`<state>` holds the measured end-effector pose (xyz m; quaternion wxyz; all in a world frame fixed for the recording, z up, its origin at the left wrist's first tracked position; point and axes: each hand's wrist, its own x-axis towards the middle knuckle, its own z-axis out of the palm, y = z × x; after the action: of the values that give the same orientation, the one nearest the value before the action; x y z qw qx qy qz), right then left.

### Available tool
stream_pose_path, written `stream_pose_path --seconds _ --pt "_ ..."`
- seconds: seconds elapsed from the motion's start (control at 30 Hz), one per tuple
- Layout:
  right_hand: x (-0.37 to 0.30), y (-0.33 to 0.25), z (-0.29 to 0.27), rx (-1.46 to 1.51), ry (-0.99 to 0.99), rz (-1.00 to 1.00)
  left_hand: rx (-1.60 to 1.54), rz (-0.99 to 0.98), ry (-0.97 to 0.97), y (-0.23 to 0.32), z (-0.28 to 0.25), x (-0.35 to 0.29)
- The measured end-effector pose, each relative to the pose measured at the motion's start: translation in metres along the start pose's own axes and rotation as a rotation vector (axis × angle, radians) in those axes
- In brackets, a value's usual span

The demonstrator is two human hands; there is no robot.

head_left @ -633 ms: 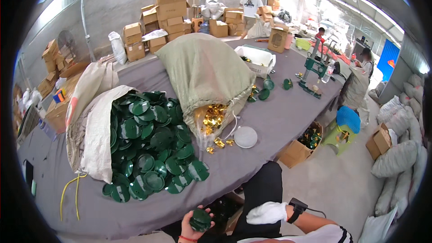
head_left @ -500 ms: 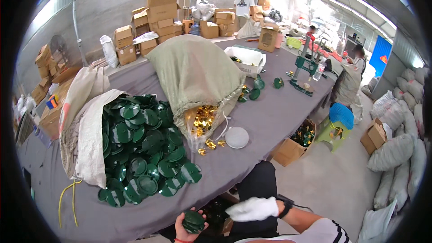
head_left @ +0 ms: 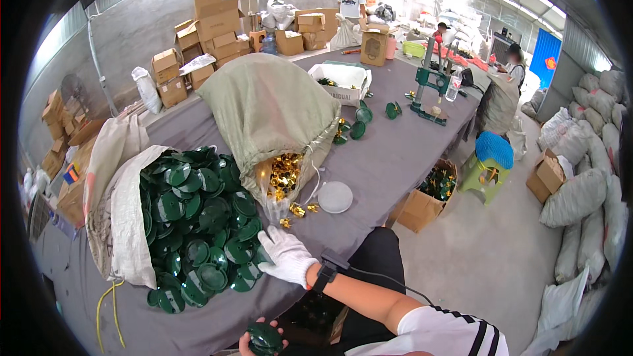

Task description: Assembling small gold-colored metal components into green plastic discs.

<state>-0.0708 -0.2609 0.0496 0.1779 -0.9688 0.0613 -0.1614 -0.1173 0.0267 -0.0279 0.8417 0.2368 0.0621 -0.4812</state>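
Observation:
Green round plastic discs [head_left: 214,214] spill in a large heap from a white woven sack [head_left: 128,224]. At the right edge of this heap is my right hand [head_left: 290,260], in a white glove, its fingers stretched out and touching the outermost discs. Low in the view, my bare left hand [head_left: 245,344] is closed around a small stack of green discs [head_left: 265,338]. Beyond my right hand, shiny gold pieces [head_left: 285,175] lie in the mouth of an olive sack [head_left: 270,105]. A few loose ones sit on the grey cloth, near a round whitish disc [head_left: 335,197].
A green hand press [head_left: 432,86] stands at the table's far end, near a white box [head_left: 339,86] and a water bottle [head_left: 453,86]. On the floor to the right are an open carton [head_left: 422,207], a green stool [head_left: 484,175] and stacked sacks [head_left: 577,201]. Other people work farther back.
My right hand has moved from above my lap, leftward and forward, to the edge of the disc heap. My left hand, still holding discs, sits slightly lower and farther left.

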Motion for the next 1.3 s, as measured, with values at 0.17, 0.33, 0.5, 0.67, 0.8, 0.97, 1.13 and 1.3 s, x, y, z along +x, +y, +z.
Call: stream_pose_path --seconds 0.17,0.33,0.5,0.67,0.8,0.97,1.13,1.3 --pt "-0.004 0.015 0.011 0.079 -0.015 -0.017 -0.022 0.002 -0.046 0.010 -0.009 -0.018" --pt "-0.013 0.001 -0.015 0.376 -0.100 0.150 -0.008 0.050 -0.065 0.000 0.012 0.006" --pt "-0.052 -0.034 -0.028 0.994 -0.337 0.039 -0.065 0.082 -0.038 -0.019 0.025 0.038" --pt "-0.078 -0.035 0.016 0.703 -0.275 -0.200 -0.022 0.126 0.010 -0.022 0.015 0.050" --pt "-0.072 -0.043 0.005 0.702 -0.356 -0.193 0.118 0.178 -0.026 -0.019 0.014 0.040" --pt "-0.025 -0.015 -0.013 0.303 0.273 -0.235 -0.058 0.203 -0.167 -0.005 0.019 0.024" --pt "0.035 0.059 -0.005 -0.098 0.160 0.327 -0.101 0.203 -0.106 -0.001 0.008 0.017" --pt "0.057 0.060 0.007 -0.168 0.025 0.372 -0.127 0.185 -0.109 -0.004 0.005 0.016"
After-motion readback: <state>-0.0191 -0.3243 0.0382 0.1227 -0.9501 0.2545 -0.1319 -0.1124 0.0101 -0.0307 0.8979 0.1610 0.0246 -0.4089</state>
